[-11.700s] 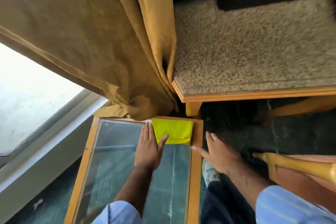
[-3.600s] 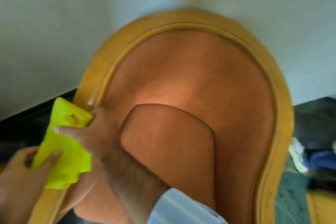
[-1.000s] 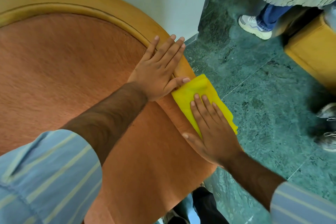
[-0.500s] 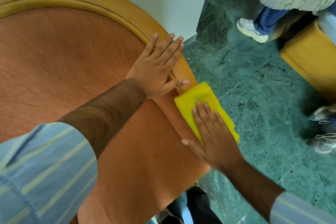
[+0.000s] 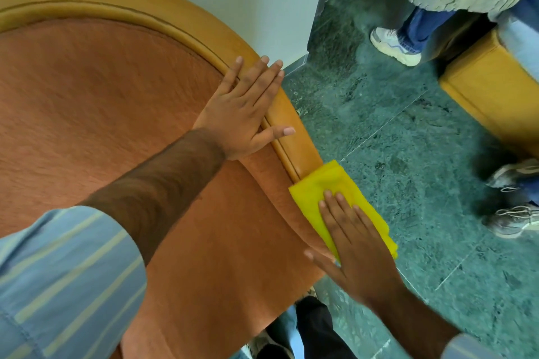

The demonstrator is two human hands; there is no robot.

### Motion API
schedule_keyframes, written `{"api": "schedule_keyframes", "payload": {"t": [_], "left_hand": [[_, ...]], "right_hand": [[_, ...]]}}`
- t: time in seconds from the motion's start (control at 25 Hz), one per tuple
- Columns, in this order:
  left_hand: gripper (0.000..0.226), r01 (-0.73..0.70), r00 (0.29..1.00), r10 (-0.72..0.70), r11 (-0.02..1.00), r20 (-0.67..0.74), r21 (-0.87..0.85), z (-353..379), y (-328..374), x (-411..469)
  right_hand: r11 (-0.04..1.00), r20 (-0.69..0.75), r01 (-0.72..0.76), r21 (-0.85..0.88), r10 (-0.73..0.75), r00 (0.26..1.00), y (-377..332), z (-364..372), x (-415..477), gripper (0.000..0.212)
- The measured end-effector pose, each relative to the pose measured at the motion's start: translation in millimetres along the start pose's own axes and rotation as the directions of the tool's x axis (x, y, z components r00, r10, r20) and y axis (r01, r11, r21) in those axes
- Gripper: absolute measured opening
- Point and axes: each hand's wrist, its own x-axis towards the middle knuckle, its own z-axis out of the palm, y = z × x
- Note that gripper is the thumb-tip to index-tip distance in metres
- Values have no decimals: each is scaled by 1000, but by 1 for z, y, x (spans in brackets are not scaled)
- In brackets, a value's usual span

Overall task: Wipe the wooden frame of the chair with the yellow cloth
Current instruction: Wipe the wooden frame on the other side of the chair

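Green floor [image 5: 408, 154]; yellow cloth [image 5: 326, 183] slid lower down wooden frame [image 5: 294, 131].
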Motion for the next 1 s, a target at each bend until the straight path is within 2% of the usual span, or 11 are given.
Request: {"api": "schedule_keyframes", "payload": {"t": [0.12,0.2,0.32,0.48,0.76,0.88,1.0], "left_hand": [[100,12,1000,-12,1000,0,13,1,3,1],[99,10,1000,-10,1000,0,10,1,3,2],[97,1,1000,-1,1000,9,22,1,1,0],[98,9,1000,-9,1000,6,17,-1,2,1],[98,16,1000,-16,999,16,31,-1,3,4],[98,13,999,-13,1000,42,19,-4,2,2],[98,10,999,-10,1000,43,14,-7,3,3]], "right_hand": [[992,-50,-40,123,46,998,-13,-9,67,87],[990,-43,-14,139,20,999,-8,-11,80,87],[994,1,51,94,-51,999,18,-5,29,83],[997,73,72,26,-73,995,38,-2,-39,83],[990,-75,17,138,-7,997,-8,-12,88,81],[993,-41,39,110,-35,999,4,-5,57,79],[996,18,89,-26,-88,996,18,2,-14,78]]}}
